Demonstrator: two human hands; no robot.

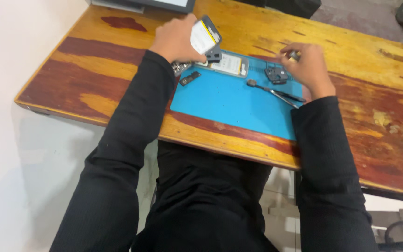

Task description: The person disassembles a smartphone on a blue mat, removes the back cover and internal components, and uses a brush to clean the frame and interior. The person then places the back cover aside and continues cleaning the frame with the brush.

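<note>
- The worktop (117,56) is a wooden slab of yellow and red-brown grain; its near left corner juts out over a pale floor.
- The left hand (176,39) hovers near the far edge of the worktop, above the far left corner of a blue mat (229,105). Its fingers are curled around a flat white part with a yellow stripe and dark edge (204,35), holding it tilted up off the mat.
- Just below that hand, a small dark rectangular piece (190,78) lies at the left edge of the mat, beside a grey metal part (180,68) half hidden under the wrist.
- An opened phone body (229,64) with pale innards lies flat along the far edge of the mat, partly under the lifted part.
- Toward the far right corner of the mat sits a small dark square component (276,74).
- Near it, a thin dark tool with a round head (272,91) lies slanted on the mat, its tips pointing to the right edge.
- The right hand (306,65) rests over the far right corner of the mat, its fingers pinched narrowly on a small object (295,56) too blurred to identify.
- Both forearms wear black sleeves (327,154).
</note>
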